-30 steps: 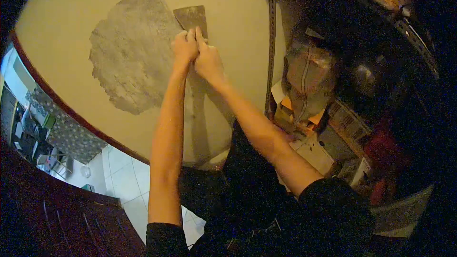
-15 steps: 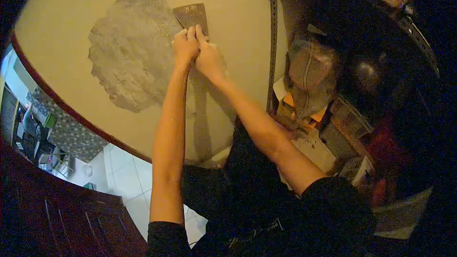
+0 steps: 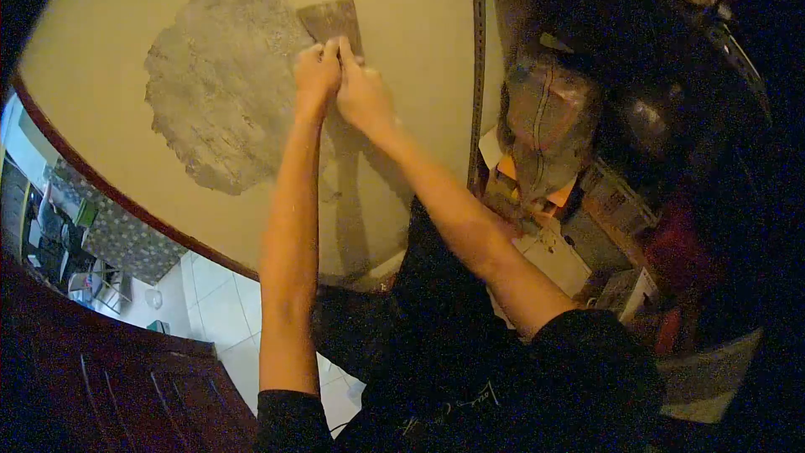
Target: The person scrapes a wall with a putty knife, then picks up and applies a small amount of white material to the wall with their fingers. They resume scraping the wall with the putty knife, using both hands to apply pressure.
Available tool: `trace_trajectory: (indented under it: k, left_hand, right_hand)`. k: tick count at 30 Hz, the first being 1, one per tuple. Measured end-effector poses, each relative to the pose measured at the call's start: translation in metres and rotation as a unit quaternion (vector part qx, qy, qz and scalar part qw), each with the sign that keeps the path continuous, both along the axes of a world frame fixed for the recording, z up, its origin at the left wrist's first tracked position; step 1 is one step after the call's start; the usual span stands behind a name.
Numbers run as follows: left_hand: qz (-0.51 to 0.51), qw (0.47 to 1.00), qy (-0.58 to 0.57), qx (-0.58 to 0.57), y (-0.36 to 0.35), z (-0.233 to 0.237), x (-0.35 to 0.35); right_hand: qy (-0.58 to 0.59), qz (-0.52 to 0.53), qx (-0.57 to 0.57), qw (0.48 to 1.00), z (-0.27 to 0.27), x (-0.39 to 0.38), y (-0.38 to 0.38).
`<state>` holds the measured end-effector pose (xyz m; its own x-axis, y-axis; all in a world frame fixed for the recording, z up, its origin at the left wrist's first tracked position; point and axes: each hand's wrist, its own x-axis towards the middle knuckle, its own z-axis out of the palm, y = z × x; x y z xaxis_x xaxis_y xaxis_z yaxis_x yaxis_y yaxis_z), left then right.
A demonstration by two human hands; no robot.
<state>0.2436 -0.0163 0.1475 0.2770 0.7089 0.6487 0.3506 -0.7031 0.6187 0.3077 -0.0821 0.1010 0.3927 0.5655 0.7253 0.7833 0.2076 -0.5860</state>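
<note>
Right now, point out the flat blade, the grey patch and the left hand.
Flat blade point(image 3: 333, 17): head view, on its broad face.
Grey patch point(image 3: 220, 88): head view, middle of its rough surface.
Left hand point(image 3: 318, 74): head view, middle of the hand.

1. Left hand point(image 3: 317, 74) and right hand point(image 3: 364, 99), side by side, grip a broad-bladed scraper point(image 3: 334, 17), blade uppermost.
2. Left of the grip: a rough grey patch point(image 3: 218, 92) on the wall point(image 3: 419, 25).
3. Right of it: a perforated metal strip point(image 3: 479, 59).
4. Below left: floor tiles point(image 3: 214, 289).
</note>
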Motion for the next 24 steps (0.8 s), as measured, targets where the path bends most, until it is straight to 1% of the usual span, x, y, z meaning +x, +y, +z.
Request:
trace_trajectory:
  k: [1,2,3,4,5,6,7,8,10,11,12,13,17,19,21,22,24]
  left_hand:
    - [-0.001,1.000,-0.001,0.005,0.006,-0.002,0.002]
    - [0.000,0.999,-0.018,-0.034,0.018,-0.010,0.003]
    - [0.002,0.997,-0.034,-0.075,0.025,-0.012,0.004]
    - [0.001,0.997,-0.035,-0.072,0.034,-0.011,0.006]
    - [0.003,0.997,-0.069,-0.034,0.038,-0.007,0.007]
    - [0.006,0.995,-0.101,0.003,0.041,-0.005,0.008]
    - [0.007,0.995,-0.100,0.003,0.044,-0.002,0.008]
    - [0.004,0.996,-0.088,-0.004,0.043,0.003,0.007]
    - [0.004,0.997,-0.077,-0.014,0.037,0.009,0.003]
    - [0.028,0.998,-0.051,0.017,0.036,0.011,0.002]
    - [0.052,0.997,-0.025,0.049,0.036,0.012,0.001]
    - [0.054,0.997,-0.026,0.049,0.035,0.013,0.001]
    - [0.064,0.997,-0.032,0.043,0.043,0.013,0.004]
    - [0.062,0.997,-0.030,0.030,0.044,0.013,0.003]
    - [0.084,0.995,0.021,0.040,0.045,0.015,0.003]
    - [0.084,0.995,0.021,0.040,0.044,0.014,0.003]
    - [0.055,0.998,-0.005,0.021,0.040,0.012,0.002]
  right_hand:
    - [0.016,-0.015,0.013,1.000,-0.003,-0.002,-0.002]
    - [0.015,-0.016,0.020,1.000,-0.007,-0.003,-0.005]
    - [0.027,0.004,0.005,1.000,-0.012,-0.003,-0.007]
    - [0.039,0.025,-0.011,0.999,-0.015,-0.002,-0.007]
    - [0.038,0.025,-0.010,0.999,-0.017,-0.002,-0.003]
    - [0.032,0.010,0.021,0.999,-0.020,-0.003,0.001]
    - [0.026,-0.004,0.052,0.998,-0.022,-0.004,0.006]
    - [0.026,-0.002,0.051,0.998,-0.018,-0.005,0.005]
    - [-0.015,-0.027,0.068,0.997,-0.010,-0.006,0.003]
    - [-0.015,-0.026,0.068,0.997,-0.008,-0.007,0.004]
    - [0.016,0.002,0.033,0.999,-0.005,-0.008,0.006]
    - [0.047,0.029,-0.002,0.998,-0.002,-0.009,0.007]
    - [0.047,0.033,0.010,0.998,0.002,-0.011,0.002]
    - [0.067,0.031,-0.019,0.997,0.009,-0.012,-0.004]
    - [0.063,0.026,-0.040,0.997,0.014,-0.013,-0.009]
    - [0.059,0.021,-0.062,0.996,0.015,-0.014,-0.011]
    - [0.064,0.023,-0.060,0.996,0.011,-0.014,-0.009]
